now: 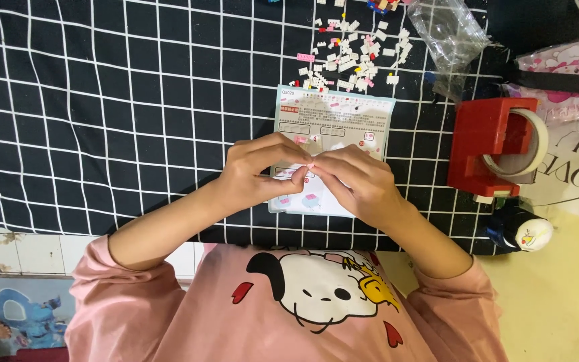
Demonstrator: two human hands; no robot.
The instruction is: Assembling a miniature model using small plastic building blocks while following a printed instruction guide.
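A table under a black cloth with a white grid carries a leaflet, a scatter of small white and pink bricks, a clear bag, a red tape dispenser and a small figure.

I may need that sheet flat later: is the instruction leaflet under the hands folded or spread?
Spread: the leaflet lies flat on the checked cloth, top corners showing, with the hands over its lower part.
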